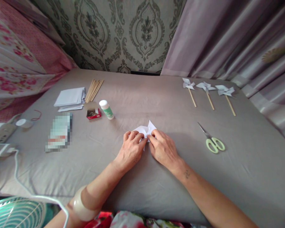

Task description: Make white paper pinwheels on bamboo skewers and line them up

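A white paper pinwheel point(142, 129) lies low over the grey sheet in front of me, its folded points showing past my fingers. My left hand point(132, 147) is closed on its left side, fingertips curled near the centre. From the other side my right hand point(163, 146) pinches the paper, its fingers meeting the left ones around the middle. Whatever is under the fingertips at the centre is hidden. Beyond my left hand stand a glue stick point(107, 110) with a white cap and a small red open box point(94, 114) of small metal pieces.
Three finished pinwheels on sticks point(205, 86) lie at the back right, with green-handled scissors point(212, 142) nearer. Wooden sticks point(94, 91) and a paper stack point(70, 97) are at the back left. A blurred packet point(59, 131), power strip point(1, 131), white cable point(26, 190) and fan point(16, 212) sit left.
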Demonstrator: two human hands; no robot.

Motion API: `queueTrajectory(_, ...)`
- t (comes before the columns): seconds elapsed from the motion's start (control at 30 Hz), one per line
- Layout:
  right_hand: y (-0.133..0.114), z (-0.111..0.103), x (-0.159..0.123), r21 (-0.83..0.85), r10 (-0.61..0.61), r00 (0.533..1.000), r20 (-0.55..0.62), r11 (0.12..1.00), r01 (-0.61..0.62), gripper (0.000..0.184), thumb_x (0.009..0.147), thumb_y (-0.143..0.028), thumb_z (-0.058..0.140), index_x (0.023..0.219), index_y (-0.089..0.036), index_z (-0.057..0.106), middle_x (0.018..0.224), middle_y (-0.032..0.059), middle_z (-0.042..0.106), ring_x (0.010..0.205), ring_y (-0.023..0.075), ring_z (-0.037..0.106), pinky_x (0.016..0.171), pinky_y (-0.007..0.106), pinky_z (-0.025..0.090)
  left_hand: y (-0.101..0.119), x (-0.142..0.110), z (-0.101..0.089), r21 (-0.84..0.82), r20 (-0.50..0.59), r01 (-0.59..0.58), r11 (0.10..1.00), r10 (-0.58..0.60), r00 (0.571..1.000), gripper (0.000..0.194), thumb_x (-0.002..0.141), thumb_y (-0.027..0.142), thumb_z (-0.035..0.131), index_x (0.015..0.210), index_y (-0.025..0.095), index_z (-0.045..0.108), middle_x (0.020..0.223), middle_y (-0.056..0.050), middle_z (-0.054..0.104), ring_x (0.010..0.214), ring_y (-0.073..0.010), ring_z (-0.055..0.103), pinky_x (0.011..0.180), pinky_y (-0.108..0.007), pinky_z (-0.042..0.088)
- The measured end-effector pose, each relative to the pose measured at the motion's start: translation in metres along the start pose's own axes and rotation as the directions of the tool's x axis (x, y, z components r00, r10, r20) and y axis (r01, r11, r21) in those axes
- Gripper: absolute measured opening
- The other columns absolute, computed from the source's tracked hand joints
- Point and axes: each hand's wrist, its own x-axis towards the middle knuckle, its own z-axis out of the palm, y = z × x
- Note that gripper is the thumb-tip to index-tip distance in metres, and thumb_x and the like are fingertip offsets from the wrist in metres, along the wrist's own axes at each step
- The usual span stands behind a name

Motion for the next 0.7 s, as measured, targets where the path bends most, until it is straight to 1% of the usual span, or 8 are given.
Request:
queueTrajectory(0.2,-0.001,-0.005,0.008,-0.067,-0.114,0.992,0.053,0.991,0.117,0.019,0.088,-0.011,0.047,0.085,-0.016,0.065,0.091,0.0078,0.063,0.087,0.0213,0.053,0.075,0.033,0.041,0.0,-0.001,-0.001,-0.032,-0.007,0.011,0.999,-0.012,1.0,0.02,0.089,0.014,0.048,0.097,0.018,0.066,0.105,-0.007,0.065,0.1,-0.0237,0.048,0.089,-0.041,0.035)
queueTrajectory(0.37,0.002,-0.005,0.013,-0.077,-0.188,0.981,0.054,0.978,0.192,0.021,0.088,-0.01,0.046,0.081,-0.016,0.065,0.087,0.0077,0.063,0.085,0.0201,0.053,0.073,0.032,0.039,-0.001,-0.004,-0.005,-0.083,-0.011,0.037,0.996,-0.038,0.999,0.02,0.088,0.015,0.049,0.096,0.021,0.066,0.108,-0.006,0.064,0.101,-0.0232,0.048,0.09,-0.042,0.035)
queueTrajectory(0.53,0.001,-0.002,0.013,-0.076,-0.18,0.982,0.048,0.98,0.184,0.019,0.087,-0.01,0.049,0.078,-0.015,0.065,0.085,0.0073,0.062,0.081,0.0201,0.053,0.073,0.032,0.038,-0.007,-0.005,-0.008,-0.138,-0.008,0.067,0.988,-0.068,0.998,0.022,0.089,0.016,0.048,0.098,0.022,0.067,0.105,-0.006,0.064,0.1,-0.0222,0.049,0.088,-0.041,0.035)
queueTrajectory(0.7,-0.001,0.0,0.01,-0.062,-0.147,0.988,0.054,0.987,0.15,0.019,0.088,-0.011,0.047,0.082,-0.015,0.065,0.086,0.0084,0.062,0.083,0.021,0.053,0.073,0.033,0.039,-0.009,-0.005,-0.007,-0.142,-0.001,0.058,0.988,-0.059,0.998,0.021,0.09,0.019,0.048,0.099,0.022,0.068,0.104,-0.006,0.064,0.098,-0.0219,0.049,0.088,-0.042,0.035)
